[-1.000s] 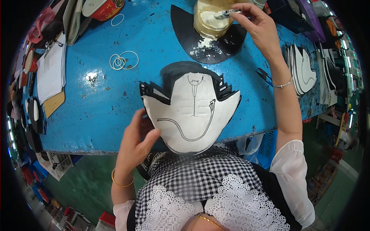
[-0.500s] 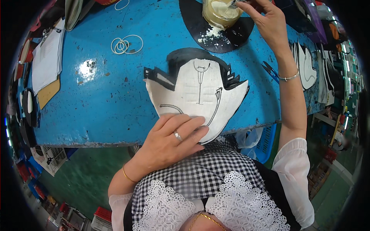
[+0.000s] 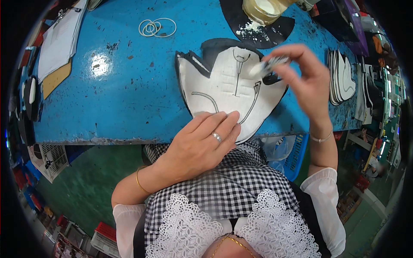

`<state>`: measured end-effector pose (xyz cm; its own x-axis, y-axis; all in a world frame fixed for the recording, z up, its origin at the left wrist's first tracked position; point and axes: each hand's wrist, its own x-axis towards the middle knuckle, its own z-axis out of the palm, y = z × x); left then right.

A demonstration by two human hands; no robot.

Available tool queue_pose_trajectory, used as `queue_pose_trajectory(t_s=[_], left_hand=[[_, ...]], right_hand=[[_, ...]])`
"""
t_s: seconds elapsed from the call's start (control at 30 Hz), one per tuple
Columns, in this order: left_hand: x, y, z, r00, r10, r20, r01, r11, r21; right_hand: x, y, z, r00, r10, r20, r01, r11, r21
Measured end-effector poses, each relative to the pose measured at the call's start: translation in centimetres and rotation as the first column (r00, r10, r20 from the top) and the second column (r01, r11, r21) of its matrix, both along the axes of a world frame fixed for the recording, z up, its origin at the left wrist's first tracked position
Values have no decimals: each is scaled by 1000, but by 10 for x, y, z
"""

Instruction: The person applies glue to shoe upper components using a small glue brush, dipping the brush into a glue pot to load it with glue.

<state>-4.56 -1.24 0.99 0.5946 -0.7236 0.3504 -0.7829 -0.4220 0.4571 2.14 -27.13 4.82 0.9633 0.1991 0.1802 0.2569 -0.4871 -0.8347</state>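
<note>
A white stitched shoe upper (image 3: 226, 79) lies at the table's front edge, on top of other pieces with black edges. My left hand (image 3: 200, 142) rests flat on its lower part, fingers stretched out, a ring on one. Over the upper's right side, my right hand (image 3: 307, 79) pinches a small brush (image 3: 273, 64), blurred by motion, its end coated in white paste. Whether the brush touches the upper I cannot tell. Behind stands a tub of pale paste (image 3: 260, 17) on a black sheet (image 3: 275, 39) speckled with white crumbs.
On the blue table (image 3: 120, 103) lie white rubber bands (image 3: 157, 28) and, at far left, a clipboard with papers (image 3: 60, 43). A stack of white cut pieces (image 3: 340, 81) stands at the right. Below the front edge hangs a blue basket (image 3: 297, 157).
My right hand has come from the tub toward me, bringing the brush over the upper. My left hand stays on the upper. The whole view has shifted a little.
</note>
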Motion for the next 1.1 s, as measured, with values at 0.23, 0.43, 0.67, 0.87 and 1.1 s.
queue_pose_trajectory(t_s=[0.23,0.43,0.67,0.87,1.1], left_hand=[[-2,-3,3,994,-26,103,15,994,105],[-3,-6,7,973,-71,221,25,978,206],[-5,-7,15,962,-116,249,42,958,285],[8,2,15,996,-8,91,9,1000,-14],[-8,62,9,969,238,71,-202,921,-332]], right_hand=[[-17,26,-13,966,165,200,-107,957,-270],[6,24,-20,918,108,381,22,947,-321],[-26,26,-1,920,311,237,-204,899,-387],[-15,-6,-8,987,-136,87,95,925,367],[-16,-16,-21,995,-98,17,82,911,405]])
